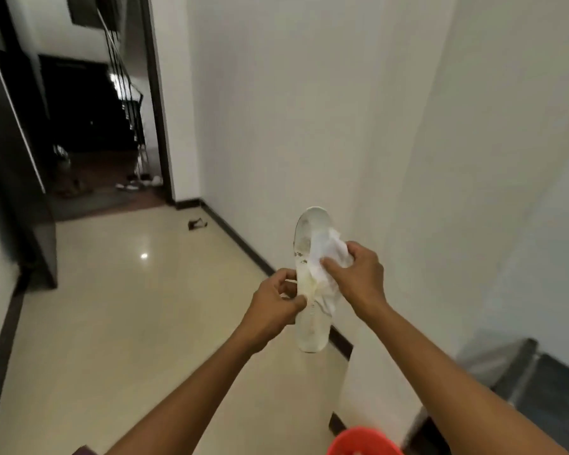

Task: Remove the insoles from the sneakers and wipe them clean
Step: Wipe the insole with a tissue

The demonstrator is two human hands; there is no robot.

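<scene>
Wiping step in hand; insole point(310, 224) held midair above the floor point(128, 323), left grip point(276, 303) pinching its edge; right grip point(358, 274) clamped on cloth point(326, 254) pressed against it; next, likely: stroke lengthwise, pinch kept firm.

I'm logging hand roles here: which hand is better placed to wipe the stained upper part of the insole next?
Right. The right hand grips the white cloth against the insole, right beside the dark specks. The left hand pinches the insole's edge, steadying it.
</scene>
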